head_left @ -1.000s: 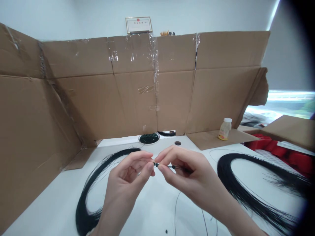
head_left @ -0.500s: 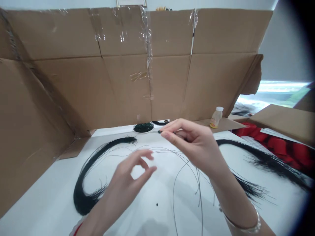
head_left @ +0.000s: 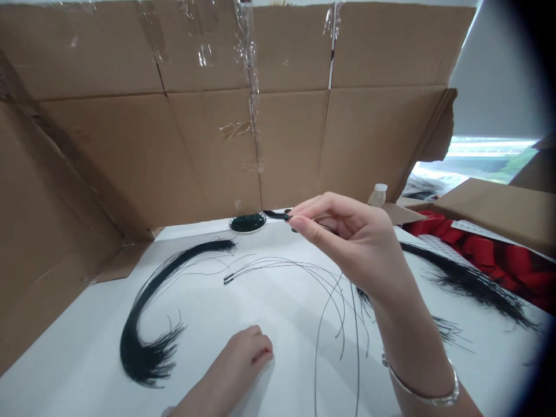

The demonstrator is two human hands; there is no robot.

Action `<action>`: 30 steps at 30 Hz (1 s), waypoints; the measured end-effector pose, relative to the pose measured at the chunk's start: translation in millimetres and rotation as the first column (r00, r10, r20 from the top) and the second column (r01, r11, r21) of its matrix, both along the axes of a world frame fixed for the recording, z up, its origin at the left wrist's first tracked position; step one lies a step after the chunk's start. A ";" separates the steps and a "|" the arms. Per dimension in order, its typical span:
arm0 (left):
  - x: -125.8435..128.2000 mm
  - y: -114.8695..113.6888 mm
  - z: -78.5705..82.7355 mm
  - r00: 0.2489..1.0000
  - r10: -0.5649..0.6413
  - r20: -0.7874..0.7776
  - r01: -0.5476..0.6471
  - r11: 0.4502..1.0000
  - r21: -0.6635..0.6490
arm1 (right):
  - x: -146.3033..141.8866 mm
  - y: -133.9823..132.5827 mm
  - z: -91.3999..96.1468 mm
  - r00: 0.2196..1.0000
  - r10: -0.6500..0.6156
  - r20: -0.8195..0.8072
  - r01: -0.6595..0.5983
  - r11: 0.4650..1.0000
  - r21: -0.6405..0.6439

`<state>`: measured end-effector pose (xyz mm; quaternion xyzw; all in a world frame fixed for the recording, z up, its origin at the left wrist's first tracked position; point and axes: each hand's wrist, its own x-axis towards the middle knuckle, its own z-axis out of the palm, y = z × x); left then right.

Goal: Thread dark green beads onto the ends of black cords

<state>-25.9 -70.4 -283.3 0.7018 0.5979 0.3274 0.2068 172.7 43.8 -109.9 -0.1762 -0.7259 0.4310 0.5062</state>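
Note:
My right hand (head_left: 347, 240) is raised over the white table (head_left: 282, 313), its thumb and forefinger pinched on the beaded end of a thin black wire (head_left: 357, 347) that trails down towards me. The pinch is close to a small dish of dark beads (head_left: 247, 222) at the back. My left hand (head_left: 247, 350) rests low on the table near the front, fingers curled in, with nothing visible in it. A curved bundle of black wires (head_left: 152, 313) lies left of it. Several loose wires with beaded tips (head_left: 269, 266) lie across the middle.
A taped cardboard screen (head_left: 217, 116) walls off the back and left. A second black wire bundle (head_left: 469, 284) lies on the right. A small bottle with a white cap (head_left: 377, 196) stands behind my right hand. Red items (head_left: 490, 255) and a cardboard box (head_left: 499, 208) sit far right.
My hands were together on a beaded wire. The right hand has since carried it up and back towards the bead dish. The left hand let go and dropped to the table.

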 end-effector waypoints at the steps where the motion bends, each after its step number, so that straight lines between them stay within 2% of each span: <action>1: -0.6 3.8 12.7 0.999 0.000 0.049 0.000 1.000 0.008 | -0.7 1.7 -1.2 1.000 0.014 -0.001 -0.014 1.000 -0.004; 5: -4.4 18.4 81.6 0.983 0.025 0.183 -0.040 0.996 0.082 | -6.8 10.4 -8.1 0.991 0.126 0.039 -0.123 0.989 -0.079; 6: -5.0 21.1 98.1 0.952 0.029 0.304 -0.067 0.991 0.117 | -8.8 11.7 -9.4 0.983 0.175 0.053 -0.168 0.979 -0.116; 8: -4.9 25.8 123.5 0.850 -0.013 0.527 -0.129 0.964 0.231 | -13.0 11.9 -10.9 0.960 0.275 0.062 -0.258 0.947 -0.192; 10: -2.7 30.1 136.1 0.717 -0.107 0.688 -0.182 0.925 0.334 | -17.2 9.3 -11.5 0.933 0.359 0.036 -0.341 0.909 -0.241; 13: 2.0 35.3 136.9 0.559 -0.225 0.798 -0.193 0.901 0.389 | -23.0 2.3 -12.0 0.899 0.437 -0.019 -0.426 0.864 -0.269; 17: 5.4 36.0 130.1 0.434 -0.251 0.865 -0.168 0.921 0.351 | -28.1 -5.6 -14.0 0.882 0.467 -0.065 -0.464 0.834 -0.299; 20: 6.5 34.1 129.9 0.391 -0.246 0.887 -0.173 0.927 0.333 | -29.1 -8.4 -15.9 0.880 0.471 -0.069 -0.468 0.830 -0.305; 26: 9.3 32.6 131.1 0.367 -0.278 0.888 -0.134 0.928 0.346 | -28.8 -13.8 -16.9 0.895 0.437 -0.086 -0.442 0.849 -0.291; 30: 10.2 31.3 129.5 0.325 -0.314 0.892 -0.115 0.923 0.366 | -28.4 -18.1 -16.4 0.892 0.440 -0.102 -0.450 0.843 -0.296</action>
